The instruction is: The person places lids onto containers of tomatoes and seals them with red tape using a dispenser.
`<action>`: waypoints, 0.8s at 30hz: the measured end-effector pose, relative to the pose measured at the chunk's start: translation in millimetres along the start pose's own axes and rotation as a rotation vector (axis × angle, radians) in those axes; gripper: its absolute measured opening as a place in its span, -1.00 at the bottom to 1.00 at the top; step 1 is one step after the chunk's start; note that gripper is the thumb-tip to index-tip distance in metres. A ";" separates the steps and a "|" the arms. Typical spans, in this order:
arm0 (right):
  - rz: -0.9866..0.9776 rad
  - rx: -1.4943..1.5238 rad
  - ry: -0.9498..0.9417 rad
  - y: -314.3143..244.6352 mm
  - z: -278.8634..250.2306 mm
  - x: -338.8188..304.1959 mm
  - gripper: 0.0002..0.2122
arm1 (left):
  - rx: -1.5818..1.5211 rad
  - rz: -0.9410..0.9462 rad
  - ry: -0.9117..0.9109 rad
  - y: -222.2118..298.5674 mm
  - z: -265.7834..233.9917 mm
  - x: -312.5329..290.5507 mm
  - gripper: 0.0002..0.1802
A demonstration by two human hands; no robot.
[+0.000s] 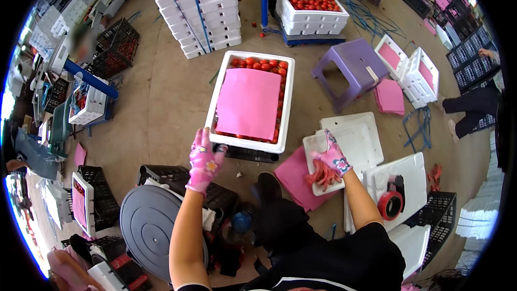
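A white foam box (288, 105) filled with red tomatoes (262, 65) sits in front of me on a black crate. A pink sheet (249, 105) covers most of the tomatoes. My left hand (204, 164), in a pink flowered glove, is at the box's near left corner, fingers stretched and thumb apart. Over a white foam lid (344, 137) at the right is my right hand (334, 156), gloved alike, with index finger and thumb spread. Beneath it a bunched reddish glove (323, 176) lies on the lid; whether the hand touches either is unclear.
Pink sheets (296, 178) lie beside the lid. A purple stool (350, 70) stands ahead right, and a tall stack of white boxes (199, 11) ahead left. Tomato boxes (312, 19) rest on a scale. Nearby are a round grey lid (156, 231) and a tape roll (390, 205).
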State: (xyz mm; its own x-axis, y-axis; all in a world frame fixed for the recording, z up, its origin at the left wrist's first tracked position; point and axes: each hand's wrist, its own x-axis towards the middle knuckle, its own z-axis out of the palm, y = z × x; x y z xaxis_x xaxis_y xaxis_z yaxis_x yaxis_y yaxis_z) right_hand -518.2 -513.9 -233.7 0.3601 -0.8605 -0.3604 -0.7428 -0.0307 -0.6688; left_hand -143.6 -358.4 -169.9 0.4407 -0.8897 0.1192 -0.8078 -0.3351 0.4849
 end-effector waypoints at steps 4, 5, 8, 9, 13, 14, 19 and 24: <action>0.143 0.641 -0.059 -39.2 31.8 100.1 0.02 | -0.392 -0.450 -0.103 -71.0 45.9 63.8 -0.33; 0.144 0.669 0.052 -24.6 54.8 132.3 -0.01 | -0.533 -0.394 -0.238 -78.1 57.1 76.9 -0.41; 0.223 0.664 0.044 -71.6 67.4 154.5 -0.10 | -0.744 -0.486 -0.473 -78.1 59.1 97.4 -0.59; 0.299 0.597 0.100 -107.9 59.0 142.7 -0.16 | -0.689 -0.510 -0.465 -74.3 61.2 98.1 -0.61; 0.077 0.830 0.255 -77.5 76.5 153.4 -0.64 | -0.734 -0.458 -0.363 -74.7 80.6 94.6 -0.66; 0.107 0.893 0.301 -77.0 77.3 146.8 -0.71 | -0.731 -0.459 -0.335 -66.4 77.7 86.6 -0.66; 0.131 0.784 0.271 -70.9 47.7 139.4 -0.77 | -0.694 -0.414 -0.248 -43.7 67.8 70.3 -0.60; -0.063 0.801 0.271 -103.3 20.3 131.1 -0.80 | -0.515 -0.258 -0.093 -28.9 20.9 44.2 -0.53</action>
State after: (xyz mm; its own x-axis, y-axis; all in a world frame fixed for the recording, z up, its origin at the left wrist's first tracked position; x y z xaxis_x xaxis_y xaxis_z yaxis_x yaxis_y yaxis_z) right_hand -382.8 -613.2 -225.1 0.1635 -0.9646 -0.2071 -0.0646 0.1990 -0.9779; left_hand -109.0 -394.5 -196.8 0.5430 -0.8304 -0.1245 -0.3742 -0.3720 0.8495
